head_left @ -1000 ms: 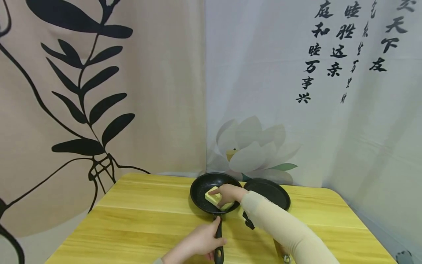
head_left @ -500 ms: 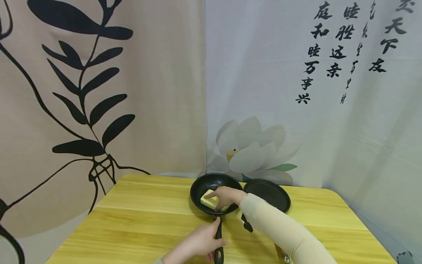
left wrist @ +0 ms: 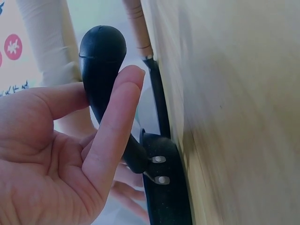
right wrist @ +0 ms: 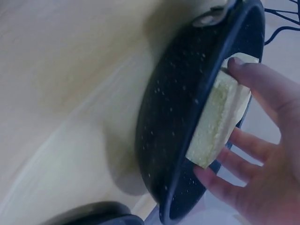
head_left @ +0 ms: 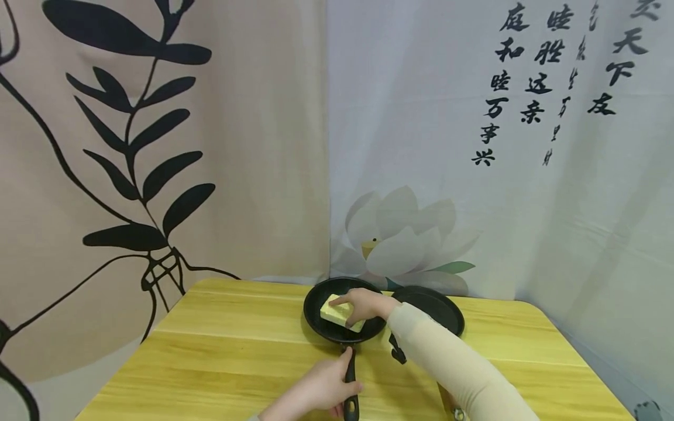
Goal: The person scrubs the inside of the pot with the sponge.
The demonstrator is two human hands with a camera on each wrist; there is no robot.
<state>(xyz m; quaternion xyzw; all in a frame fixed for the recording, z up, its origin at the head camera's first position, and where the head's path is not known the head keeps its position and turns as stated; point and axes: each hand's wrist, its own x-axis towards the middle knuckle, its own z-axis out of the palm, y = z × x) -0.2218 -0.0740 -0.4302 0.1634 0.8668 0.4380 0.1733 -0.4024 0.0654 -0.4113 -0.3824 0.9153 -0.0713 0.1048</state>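
Observation:
A black speckled frying pan sits near the table's back edge, its handle pointing toward me. My left hand grips that handle; in the left wrist view its fingers curl around the black grip. Inside the pan, my right hand pinches a pale yellow block-shaped sponge against the inner surface. The right wrist view shows the thumb at one end of the sponge and fingertips along its other side. Part of the sponge is hidden behind the hand.
A flat black pan stands right beside the frying pan, partly behind my right sleeve. Its wooden handle points toward me. The yellow wood-grain table ends at a printed curtain.
My right hand has slid the sponge leftward and toward the near side of the pan, then slightly back toward the far side. The left hand and the pan have hardly moved.

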